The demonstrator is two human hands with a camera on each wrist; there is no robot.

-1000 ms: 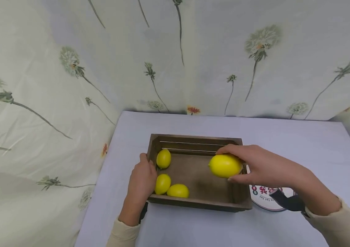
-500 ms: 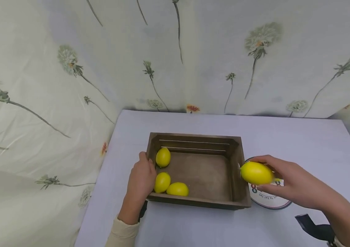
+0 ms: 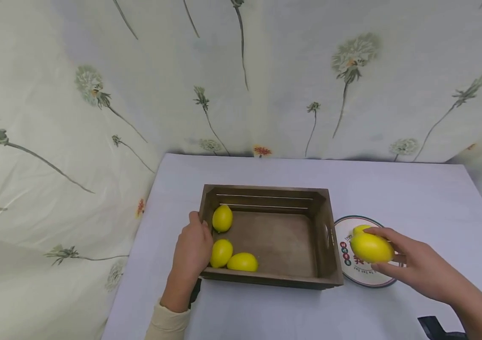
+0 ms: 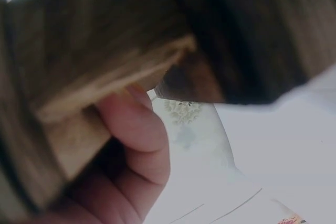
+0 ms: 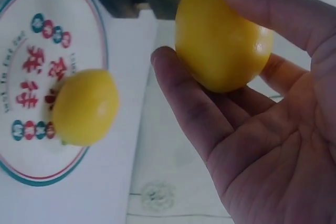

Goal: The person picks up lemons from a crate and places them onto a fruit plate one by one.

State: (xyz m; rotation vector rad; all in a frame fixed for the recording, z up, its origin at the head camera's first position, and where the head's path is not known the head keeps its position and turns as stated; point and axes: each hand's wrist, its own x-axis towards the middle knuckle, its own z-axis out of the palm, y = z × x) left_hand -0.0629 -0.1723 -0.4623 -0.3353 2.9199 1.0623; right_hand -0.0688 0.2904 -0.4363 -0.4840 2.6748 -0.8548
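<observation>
A brown wooden crate (image 3: 281, 238) stands on the table, with my left hand (image 3: 191, 248) gripping its left end. In the left wrist view, curled fingers (image 4: 142, 129) hook into the crate's wooden slot. Three yellow lemons lie along the crate's left part: one lemon (image 3: 222, 218) at the back, another lemon (image 3: 221, 253) near the front corner and a third lemon (image 3: 242, 262) beside it. My right hand (image 3: 421, 264) holds a lemon (image 5: 223, 38) between thumb and fingers, above a round printed plate (image 3: 370, 279). On that plate rests another lemon (image 5: 86, 107), partly covered in the head view.
A white cloth covers the table (image 3: 257, 311). Behind and to the left hangs a pale curtain (image 3: 283, 71) printed with dandelions. The plate sits right beside the crate's right wall (image 3: 327, 236). A dark strap (image 3: 438, 329) shows by the right wrist.
My right hand has carried its lemon rightward, from over the crate's right end to over the plate. The left hand keeps its grip on the crate.
</observation>
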